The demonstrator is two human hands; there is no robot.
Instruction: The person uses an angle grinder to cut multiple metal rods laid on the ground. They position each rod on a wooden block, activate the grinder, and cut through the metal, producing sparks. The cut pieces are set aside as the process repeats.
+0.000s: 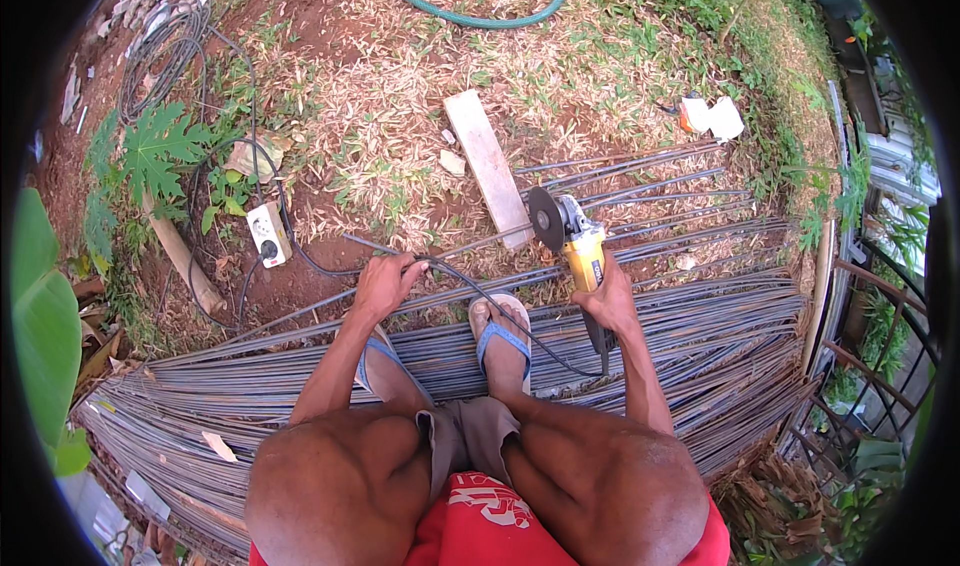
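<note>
My right hand point(610, 301) is wrapped round the yellow body of an angle grinder point(584, 259). The grinder's dark disc point(546, 218) stands upright beside the end of a wooden plank point(488, 161). With its fingers closed, my left hand point(387, 282) grips a thin steel rod point(470, 244) that runs right toward the disc and the plank's near end. Whether the disc touches the rod I cannot tell. A black power cord point(510, 334) leaves the grinder's handle and passes by my left hand.
Many long steel rods point(680, 341) lie stacked under my sandalled feet. At left, a white socket strip point(267, 234) has a plug in it, near a papaya-like plant point(165, 151) and coiled wire point(165, 61). A green hose point(480, 21) curves at the far side; a metal fence stands right.
</note>
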